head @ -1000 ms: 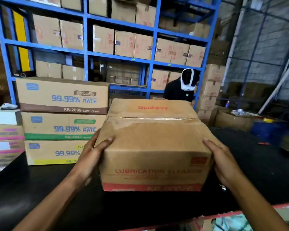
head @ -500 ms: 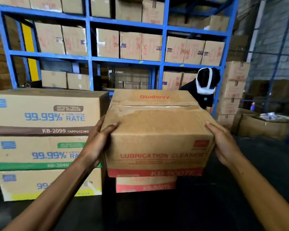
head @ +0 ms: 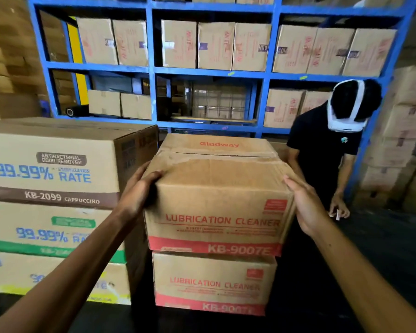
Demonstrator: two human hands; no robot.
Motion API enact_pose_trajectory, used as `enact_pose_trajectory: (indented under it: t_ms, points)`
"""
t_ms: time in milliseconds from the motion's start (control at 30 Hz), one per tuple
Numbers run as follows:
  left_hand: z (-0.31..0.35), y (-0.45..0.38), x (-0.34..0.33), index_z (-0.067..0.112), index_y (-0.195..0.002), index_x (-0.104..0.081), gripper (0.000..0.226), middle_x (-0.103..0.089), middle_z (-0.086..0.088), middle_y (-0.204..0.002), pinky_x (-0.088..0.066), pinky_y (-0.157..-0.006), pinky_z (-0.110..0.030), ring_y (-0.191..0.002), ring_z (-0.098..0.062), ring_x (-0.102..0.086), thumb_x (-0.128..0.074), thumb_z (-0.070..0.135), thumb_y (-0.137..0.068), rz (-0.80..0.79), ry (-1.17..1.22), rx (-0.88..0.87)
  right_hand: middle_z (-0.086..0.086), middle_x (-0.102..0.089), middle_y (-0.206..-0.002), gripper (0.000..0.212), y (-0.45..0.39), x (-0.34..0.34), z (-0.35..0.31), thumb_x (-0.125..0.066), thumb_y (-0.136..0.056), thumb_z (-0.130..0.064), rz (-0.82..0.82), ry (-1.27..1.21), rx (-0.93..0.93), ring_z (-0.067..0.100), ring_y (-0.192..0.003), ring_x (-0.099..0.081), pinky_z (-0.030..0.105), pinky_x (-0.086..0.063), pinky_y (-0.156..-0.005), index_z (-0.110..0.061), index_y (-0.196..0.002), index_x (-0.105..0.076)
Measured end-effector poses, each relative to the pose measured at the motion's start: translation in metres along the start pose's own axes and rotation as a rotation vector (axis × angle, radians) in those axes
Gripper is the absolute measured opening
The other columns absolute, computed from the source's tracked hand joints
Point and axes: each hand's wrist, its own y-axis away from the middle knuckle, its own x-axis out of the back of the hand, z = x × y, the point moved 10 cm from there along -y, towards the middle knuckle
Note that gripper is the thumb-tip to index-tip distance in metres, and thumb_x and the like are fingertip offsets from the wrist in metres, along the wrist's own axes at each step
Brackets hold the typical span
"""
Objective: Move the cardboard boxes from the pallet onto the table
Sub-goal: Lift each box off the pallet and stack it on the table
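Note:
A brown cardboard box printed "LUBRICATION CLEANER" sits on top of a second identical box, which stands on the black table. My left hand grips the top box at its upper left corner, thumb curled over the top edge. On the box's right side my right hand presses flat, its fingers straight. The top box overhangs the lower one a little on the left and right.
A stack of three larger "99.99% RATE" boxes stands on the table right beside the left of the two boxes. A person in a black shirt stands behind the table at the right. Blue shelving full of cartons rises behind.
The box, held low over the table a second ago, has been raised and carried forward and now sits on the second matching box. My left hand has shifted up to the box's top corner.

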Motion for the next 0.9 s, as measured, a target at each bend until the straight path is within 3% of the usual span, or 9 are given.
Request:
enact_pose_trajectory:
  t_ms: [100,267,367,433,500,633,733,833,900]
  points:
    - [-0.015,-0.015,-0.003,0.029,-0.130,-0.054,0.041,-0.063,0.004,-0.116,-0.043,-0.085,-0.027,-0.100,-0.008,-0.058,-0.062,0.031,-0.090,-0.006,-0.048,0.049,-0.018,-0.074,-0.082,0.031,-0.013,-0.002,0.012,-0.049,-0.098,-0.018,-0.010,-0.002,-0.023,-0.001,-0.076,-0.069,0.021,-0.052,-0.070,-0.039,-0.083,-0.067]
    - [-0.041,-0.015,-0.006,0.021,-0.129,-0.060,0.061,-0.059,-0.002,-0.131,-0.036,-0.107,-0.036,-0.121,-0.019,-0.052,-0.063,0.052,-0.076,0.013,-0.121,0.054,-0.003,-0.074,-0.104,0.017,-0.021,0.000,0.039,-0.054,-0.095,-0.036,-0.042,0.032,-0.044,0.007,-0.087,-0.071,0.028,-0.050,-0.077,-0.038,-0.106,-0.067]
    - [-0.039,-0.021,-0.006,0.026,-0.131,-0.059,0.077,-0.057,0.001,-0.137,-0.031,-0.113,-0.041,-0.125,-0.018,-0.049,-0.063,0.061,-0.063,0.026,-0.138,0.050,-0.013,-0.074,-0.096,0.019,-0.026,0.000,0.037,-0.053,-0.096,-0.031,-0.062,0.020,-0.040,0.001,-0.084,-0.071,0.023,-0.050,-0.073,-0.041,-0.105,-0.067]
    - [-0.035,-0.026,-0.011,0.029,-0.136,-0.054,0.081,-0.053,0.005,-0.141,-0.029,-0.115,-0.041,-0.127,-0.017,-0.047,-0.061,0.063,-0.062,-0.009,-0.152,0.021,-0.016,-0.074,-0.083,0.028,-0.029,-0.002,0.034,-0.053,-0.097,-0.028,-0.057,0.011,-0.036,0.002,-0.079,-0.071,0.024,-0.051,-0.072,-0.049,-0.090,-0.071]
    - [-0.037,-0.030,-0.010,0.029,-0.139,-0.050,0.078,-0.049,0.005,-0.144,-0.028,-0.115,-0.042,-0.129,-0.017,-0.045,-0.060,0.060,-0.069,-0.005,-0.161,0.017,-0.015,-0.074,-0.083,0.030,-0.032,-0.001,0.036,-0.053,-0.097,-0.028,-0.045,0.019,-0.031,0.004,-0.080,-0.071,0.026,-0.052,-0.073,-0.050,-0.088,-0.072]
    - [-0.042,-0.035,-0.011,0.027,-0.139,-0.049,0.068,-0.050,0.001,-0.143,-0.029,-0.115,-0.045,-0.128,-0.020,-0.046,-0.057,0.053,-0.076,-0.002,-0.149,0.009,-0.005,-0.075,-0.097,0.026,-0.034,-0.002,0.043,-0.053,-0.096,-0.033,-0.026,0.006,-0.050,0.007,-0.084,-0.072,0.026,-0.051,-0.071,-0.029,-0.118,-0.065]
    - [-0.046,-0.033,-0.009,0.023,-0.138,-0.051,0.063,-0.053,-0.003,-0.138,-0.033,-0.112,-0.043,-0.124,-0.022,-0.048,-0.057,0.051,-0.082,0.011,-0.143,0.031,-0.006,-0.076,-0.094,0.026,-0.034,-0.002,0.045,-0.053,-0.095,-0.037,-0.037,0.014,-0.042,0.006,-0.084,-0.072,0.028,-0.051,-0.073,-0.031,-0.117,-0.065]
    - [-0.052,-0.031,-0.008,0.022,-0.137,-0.051,0.050,-0.054,-0.004,-0.134,-0.038,-0.099,-0.035,-0.118,-0.021,-0.050,-0.052,0.045,-0.092,0.013,-0.135,0.058,-0.010,-0.076,-0.088,0.020,-0.030,-0.003,0.042,-0.053,-0.095,-0.040,-0.029,0.042,-0.021,0.001,-0.078,-0.071,0.024,-0.049,-0.070,-0.036,-0.110,-0.065]
    - [-0.052,-0.028,-0.007,0.022,-0.133,-0.055,0.048,-0.056,-0.004,-0.131,-0.039,-0.091,-0.033,-0.116,-0.019,-0.051,-0.053,0.046,-0.092,0.030,-0.118,0.072,-0.008,-0.075,-0.095,0.023,-0.028,-0.003,0.040,-0.054,-0.094,-0.040,-0.024,0.048,-0.023,0.000,-0.080,-0.071,0.024,-0.049,-0.070,-0.033,-0.113,-0.066]
